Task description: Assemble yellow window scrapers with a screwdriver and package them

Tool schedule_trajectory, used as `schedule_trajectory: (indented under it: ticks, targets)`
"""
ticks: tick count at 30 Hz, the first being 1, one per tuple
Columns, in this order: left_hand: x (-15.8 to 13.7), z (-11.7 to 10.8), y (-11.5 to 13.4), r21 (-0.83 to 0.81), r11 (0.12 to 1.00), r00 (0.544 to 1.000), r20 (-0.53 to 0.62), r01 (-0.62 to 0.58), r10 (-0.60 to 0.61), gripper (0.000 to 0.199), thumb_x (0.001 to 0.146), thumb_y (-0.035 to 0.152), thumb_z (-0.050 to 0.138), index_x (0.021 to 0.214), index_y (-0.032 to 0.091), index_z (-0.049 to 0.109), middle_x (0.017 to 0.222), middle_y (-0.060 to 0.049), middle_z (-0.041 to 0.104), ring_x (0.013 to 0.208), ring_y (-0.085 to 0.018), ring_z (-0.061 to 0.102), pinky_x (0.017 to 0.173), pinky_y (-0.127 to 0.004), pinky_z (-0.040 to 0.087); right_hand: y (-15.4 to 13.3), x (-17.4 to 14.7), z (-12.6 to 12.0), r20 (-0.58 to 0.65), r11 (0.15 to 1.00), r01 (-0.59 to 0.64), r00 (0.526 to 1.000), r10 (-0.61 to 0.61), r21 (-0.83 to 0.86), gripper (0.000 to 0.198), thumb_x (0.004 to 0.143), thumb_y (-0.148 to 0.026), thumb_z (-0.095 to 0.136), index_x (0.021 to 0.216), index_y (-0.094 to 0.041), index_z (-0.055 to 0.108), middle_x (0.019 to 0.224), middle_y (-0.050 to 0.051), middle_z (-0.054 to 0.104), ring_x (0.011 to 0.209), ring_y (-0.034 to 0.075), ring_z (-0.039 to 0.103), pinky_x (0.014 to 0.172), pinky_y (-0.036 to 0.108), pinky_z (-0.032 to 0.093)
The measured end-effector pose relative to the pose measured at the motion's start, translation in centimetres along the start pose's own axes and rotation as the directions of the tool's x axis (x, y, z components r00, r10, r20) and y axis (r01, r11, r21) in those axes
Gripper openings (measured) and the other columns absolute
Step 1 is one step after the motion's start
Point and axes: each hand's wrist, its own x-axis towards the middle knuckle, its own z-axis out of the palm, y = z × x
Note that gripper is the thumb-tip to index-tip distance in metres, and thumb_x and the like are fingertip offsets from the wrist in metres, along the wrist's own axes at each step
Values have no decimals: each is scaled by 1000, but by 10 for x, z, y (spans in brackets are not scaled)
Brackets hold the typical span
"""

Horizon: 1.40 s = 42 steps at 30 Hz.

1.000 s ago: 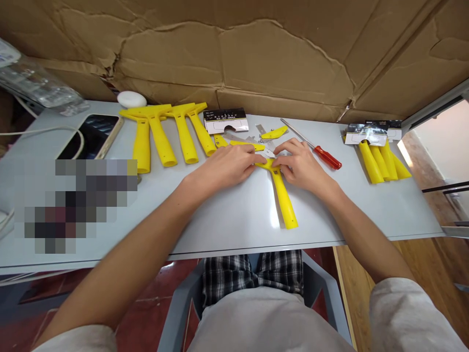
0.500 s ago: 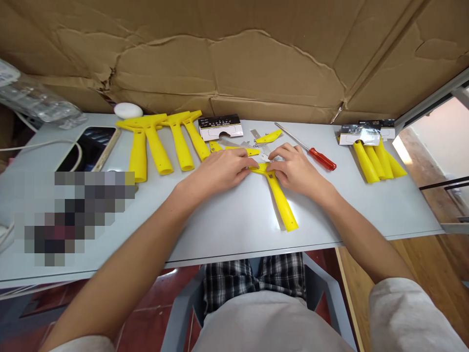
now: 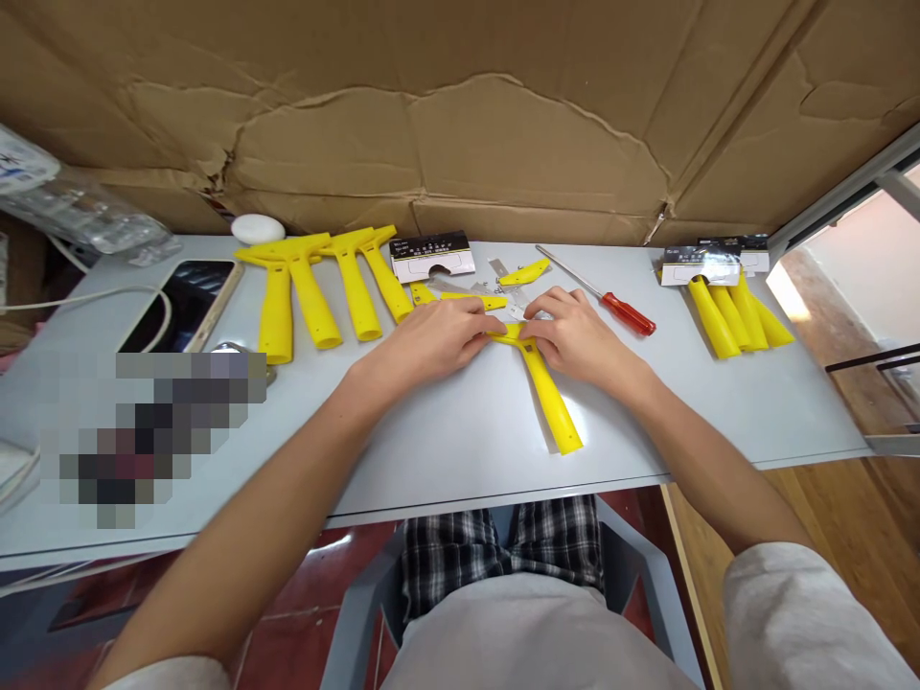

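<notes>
Yellow T-shaped plastic handle (image 3: 552,398): laid on the pale grey desk (image 3: 446,460), its narrow crosspiece flanked by fingers at both ends, its stem left uncovered.
Left hand (image 3: 446,337): turned palm down, thumb and index finger brought together on the crosspiece's left end.
Right hand (image 3: 581,333): fingers curled, thumb and index finger nearly closed on the crosspiece's right part, just beside the neck; how firmly it is gripped cannot be told.
Forearms (image 3: 337,417): both bared, reached forward and angled inward over the near edge.
Stem: smooth and bright, widened and slanted toward the near edge, marked by a small dark opening close to the neck.
Beyond the fingers: a flat yellow plastic strip (image 3: 474,301) is seen past the left hand, a red-handled screwdriver (image 3: 627,312) past the right.
</notes>
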Motion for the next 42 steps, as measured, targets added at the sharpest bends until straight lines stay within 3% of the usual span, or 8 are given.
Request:
schedule_trajectory:
  ticks: [11,18,24,28,32,37,42]
  targets:
    - [0,0,2,53,997,998,-27,62,-61,46,107,27,48,138,28,81,124,-13,80,102,-31,77,81,-39,58,7,-1,-2,-71,1000,10,997,-11,-17,41,101,-4,51,111,-23,86,126,13,78,119,33,60,90,47,36]
    - [0,-7,-6,28,990,987,-78,141,-138,42,106,31,53,134,25,83,125,-12,81,112,-32,76,85,-39,58,40,-4,-5,-168,993,-116,979,112,-15,43,97,-3,48,112,-20,85,123,15,80,118,36,63,91,49,44]
    - [-36,-14,16,-82,979,971,-140,185,-195,42,106,36,55,137,21,80,132,-14,79,115,-32,76,100,-47,61,44,-42,-16,-260,986,-124,954,148,107,46,99,-6,44,121,-16,83,118,17,82,112,34,71,98,53,58]
    - [-73,7,54,-67,983,962,-203,173,-183,42,108,33,53,142,24,77,151,-16,72,139,-36,69,117,-56,57,23,-78,-3,-245,988,-112,960,136,106,46,107,-15,42,134,-12,79,133,20,80,132,37,70,118,63,57]
    - [-88,40,79,-80,967,933,-256,242,-254,44,111,31,49,148,23,71,168,-19,60,154,-37,60,124,-59,53,-3,-98,17,-192,979,-170,963,189,108,54,111,-26,41,157,-12,65,159,23,67,158,41,56,130,71,48]
    - [-87,69,85,-95,946,900,-289,311,-325,49,113,35,45,153,17,67,173,-20,55,163,-37,50,135,-63,41,-24,-106,29,-47,955,-289,955,293,69,68,115,-39,35,171,-2,45,182,25,38,175,40,28,141,65,34]
    - [-89,78,84,-77,932,880,-311,355,-360,50,114,37,43,153,15,67,173,-20,55,164,-35,49,138,-59,36,-29,-110,38,-15,935,-353,935,354,20,69,116,-41,33,173,-3,42,184,24,36,176,38,26,143,61,28]
